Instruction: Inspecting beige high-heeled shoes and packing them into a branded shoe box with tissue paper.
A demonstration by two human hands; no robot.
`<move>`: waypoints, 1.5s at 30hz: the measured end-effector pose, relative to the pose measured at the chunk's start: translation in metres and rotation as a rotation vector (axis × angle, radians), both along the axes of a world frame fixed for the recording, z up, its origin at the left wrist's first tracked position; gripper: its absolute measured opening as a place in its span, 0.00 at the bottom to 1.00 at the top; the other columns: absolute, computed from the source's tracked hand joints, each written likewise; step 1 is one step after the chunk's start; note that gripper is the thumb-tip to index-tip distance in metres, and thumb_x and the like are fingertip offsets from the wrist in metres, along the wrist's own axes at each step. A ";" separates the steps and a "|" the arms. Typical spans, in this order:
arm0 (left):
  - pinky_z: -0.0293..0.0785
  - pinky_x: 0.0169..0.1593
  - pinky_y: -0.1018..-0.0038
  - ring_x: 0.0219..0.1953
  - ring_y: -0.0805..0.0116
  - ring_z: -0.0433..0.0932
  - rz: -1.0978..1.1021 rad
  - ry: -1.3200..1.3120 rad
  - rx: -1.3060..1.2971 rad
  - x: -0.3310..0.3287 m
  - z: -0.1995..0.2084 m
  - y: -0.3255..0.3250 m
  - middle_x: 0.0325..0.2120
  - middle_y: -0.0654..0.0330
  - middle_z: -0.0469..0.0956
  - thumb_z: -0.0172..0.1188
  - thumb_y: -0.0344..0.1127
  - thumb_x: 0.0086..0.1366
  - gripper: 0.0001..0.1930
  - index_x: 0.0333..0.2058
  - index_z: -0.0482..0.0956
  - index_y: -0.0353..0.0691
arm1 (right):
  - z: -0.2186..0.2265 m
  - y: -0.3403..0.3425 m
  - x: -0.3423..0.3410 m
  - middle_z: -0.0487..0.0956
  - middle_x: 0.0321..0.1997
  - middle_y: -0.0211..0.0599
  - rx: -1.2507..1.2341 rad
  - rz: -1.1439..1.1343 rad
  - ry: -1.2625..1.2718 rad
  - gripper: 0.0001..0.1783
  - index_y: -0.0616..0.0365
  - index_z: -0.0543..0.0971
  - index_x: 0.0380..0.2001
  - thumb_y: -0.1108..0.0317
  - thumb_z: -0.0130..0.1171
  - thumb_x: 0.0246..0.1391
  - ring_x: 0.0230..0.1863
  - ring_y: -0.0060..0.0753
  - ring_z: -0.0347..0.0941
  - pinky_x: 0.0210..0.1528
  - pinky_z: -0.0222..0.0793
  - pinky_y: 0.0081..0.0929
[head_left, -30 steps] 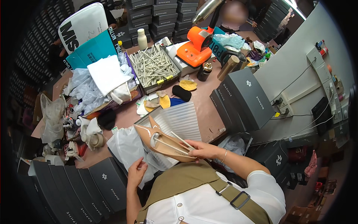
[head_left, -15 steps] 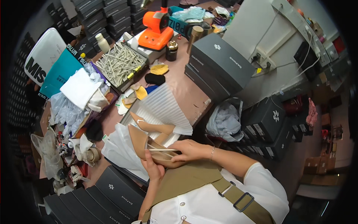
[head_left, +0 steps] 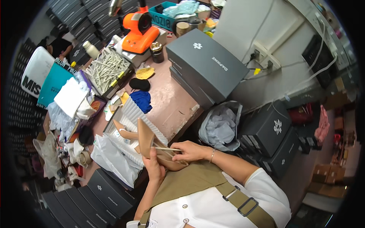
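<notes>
A tan pointed-toe pump [head_left: 145,131] is held close against my apron, its toe pointing up and away. My left hand [head_left: 154,167] is closed around its side, thumb upward. My right hand [head_left: 193,151] pinches one end of a thin pale stick [head_left: 165,148], which lies across the pump's opening. Whether the stick's other end touches the shoe's inside I cannot tell. Just beyond, a matching pump [head_left: 124,132] lies in an open shoebox lined with ribbed white packing foam [head_left: 151,128]. White tissue paper [head_left: 114,159] spills over the box's near left side.
A box of pale sticks [head_left: 108,72] stands at the far left of the table, near an orange device [head_left: 140,35]. Grey shoeboxes [head_left: 207,62] are stacked at the table's right edge. Beside them hangs a bag of crumpled paper [head_left: 222,127]. More shoeboxes [head_left: 110,190] stand at lower left.
The held pump has tipped more upright, with its toe swung up. My view has shifted, so the table's things sit further left. Both hands keep their hold.
</notes>
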State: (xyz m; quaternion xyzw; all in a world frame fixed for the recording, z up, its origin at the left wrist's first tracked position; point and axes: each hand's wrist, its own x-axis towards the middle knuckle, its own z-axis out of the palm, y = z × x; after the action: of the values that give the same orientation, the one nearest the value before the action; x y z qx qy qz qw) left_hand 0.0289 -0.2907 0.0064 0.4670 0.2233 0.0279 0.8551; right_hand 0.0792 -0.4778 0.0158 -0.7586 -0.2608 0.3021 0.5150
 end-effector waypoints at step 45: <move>0.57 0.65 0.58 0.62 0.58 0.62 0.517 0.158 -0.668 -0.011 0.001 0.112 0.59 0.57 0.65 0.42 0.55 0.70 0.27 0.60 0.62 0.42 | -0.010 0.223 0.066 0.74 0.26 0.39 0.164 0.479 -0.815 0.06 0.59 0.73 0.27 0.70 0.59 0.45 0.22 0.40 0.74 0.23 0.70 0.33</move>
State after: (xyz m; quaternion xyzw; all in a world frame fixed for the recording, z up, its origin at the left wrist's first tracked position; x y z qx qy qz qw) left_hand 0.0183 -0.1788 0.0077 0.0937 0.3947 0.1315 0.9045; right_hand 0.1452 -0.2552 0.0058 -0.6906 -0.6321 0.0686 0.3446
